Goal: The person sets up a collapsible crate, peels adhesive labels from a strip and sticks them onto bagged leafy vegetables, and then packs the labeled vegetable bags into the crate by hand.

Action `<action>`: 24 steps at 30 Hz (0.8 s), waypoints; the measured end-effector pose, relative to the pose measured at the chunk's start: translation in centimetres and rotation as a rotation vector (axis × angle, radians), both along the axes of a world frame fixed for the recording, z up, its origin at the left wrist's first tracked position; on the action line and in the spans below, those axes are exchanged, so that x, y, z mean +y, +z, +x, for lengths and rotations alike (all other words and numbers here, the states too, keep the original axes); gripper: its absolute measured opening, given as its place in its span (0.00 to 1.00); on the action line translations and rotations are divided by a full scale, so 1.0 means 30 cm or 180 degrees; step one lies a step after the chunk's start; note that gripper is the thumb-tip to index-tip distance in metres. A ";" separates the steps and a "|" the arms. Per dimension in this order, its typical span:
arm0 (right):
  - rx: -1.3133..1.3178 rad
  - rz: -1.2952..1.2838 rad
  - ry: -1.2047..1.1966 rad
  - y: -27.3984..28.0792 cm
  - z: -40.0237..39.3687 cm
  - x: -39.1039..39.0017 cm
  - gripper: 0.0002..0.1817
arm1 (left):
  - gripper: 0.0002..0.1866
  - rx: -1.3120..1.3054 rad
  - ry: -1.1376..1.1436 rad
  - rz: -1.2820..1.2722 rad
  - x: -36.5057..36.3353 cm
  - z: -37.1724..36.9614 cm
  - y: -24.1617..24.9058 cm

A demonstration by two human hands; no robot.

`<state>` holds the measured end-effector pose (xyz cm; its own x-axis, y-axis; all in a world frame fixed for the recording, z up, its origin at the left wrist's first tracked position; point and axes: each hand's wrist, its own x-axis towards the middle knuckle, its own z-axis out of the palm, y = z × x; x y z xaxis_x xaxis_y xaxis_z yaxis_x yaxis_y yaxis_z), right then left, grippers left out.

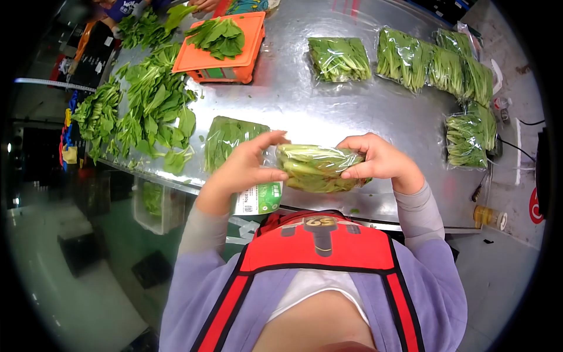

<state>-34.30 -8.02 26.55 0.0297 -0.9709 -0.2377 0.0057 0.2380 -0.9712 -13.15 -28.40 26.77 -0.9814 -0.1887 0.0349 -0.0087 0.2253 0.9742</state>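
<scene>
A clear bag of leafy greens (319, 168) is held between my two hands above the table's near edge. My left hand (249, 164) grips its left end, thumb below and fingers above. Around the right end, the thumb and fingers of my right hand (378, 157) are closed. Behind my left hand lies another bagged bundle of greens (226, 138), partly covered by that hand. A green and white printed label or bag (259, 198) shows just below my left wrist at the table edge.
Loose greens (155, 97) cover the left of the metal table (281, 102). An orange scale (249, 44) holds a bunch of leaves. Several bagged bundles (404, 58) lie at the right. A co-worker's hand (205, 4) shows at the top. A small bottle (489, 217) is at the right edge.
</scene>
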 end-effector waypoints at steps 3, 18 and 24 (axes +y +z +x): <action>0.0015 -0.0081 0.0053 -0.020 -0.005 0.004 0.17 | 0.24 -0.1091 -0.0051 0.1251 -0.006 0.014 -0.053; 0.2623 -0.0392 -0.1352 -0.531 -0.062 0.005 0.24 | 0.11 -0.1286 0.0528 -0.0698 0.055 0.224 -0.078; -0.0338 0.0892 -0.2287 -0.607 0.066 0.002 0.28 | 0.23 -0.1705 0.2448 -0.1833 -0.212 0.365 -0.293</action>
